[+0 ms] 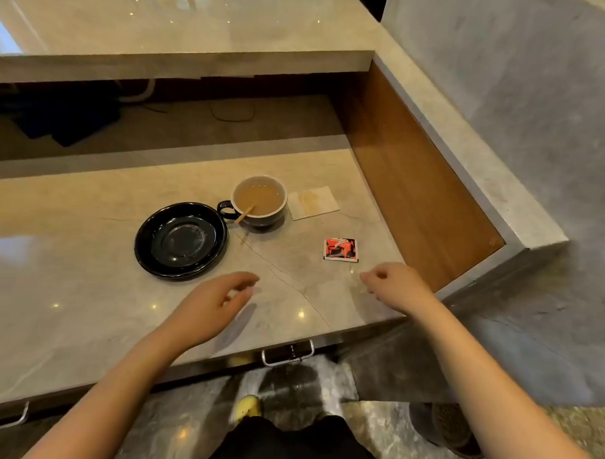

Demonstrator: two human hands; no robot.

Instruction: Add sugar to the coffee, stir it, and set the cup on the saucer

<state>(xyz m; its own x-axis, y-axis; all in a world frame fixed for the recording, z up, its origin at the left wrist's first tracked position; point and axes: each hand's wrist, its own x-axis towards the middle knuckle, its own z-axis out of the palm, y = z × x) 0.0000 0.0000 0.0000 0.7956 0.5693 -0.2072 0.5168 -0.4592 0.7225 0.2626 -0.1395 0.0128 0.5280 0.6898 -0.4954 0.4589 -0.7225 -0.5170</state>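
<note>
Marble counter (pixel 68 307) bearing: black saucer (pixel 180 240) left, coffee cup (pixel 259 200) beyond, napkin (pixel 314 202) far right, sugar sachet (pixel 341 249) right.

Sachet (pixel 341 249) print too small to read

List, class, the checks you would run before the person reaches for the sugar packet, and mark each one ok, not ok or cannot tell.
1. Sugar packet lies flat on the counter, unobstructed: ok.
2. Right hand is empty and near the packet: ok.
3. Left hand is empty, free to help tear: ok.
4. Cup stands upright with coffee in it and the stirrer leaning inside: ok.
5. Saucer is bare and beside the cup, ready to receive it: ok.
6. Packet is sealed and full: cannot tell.
</note>
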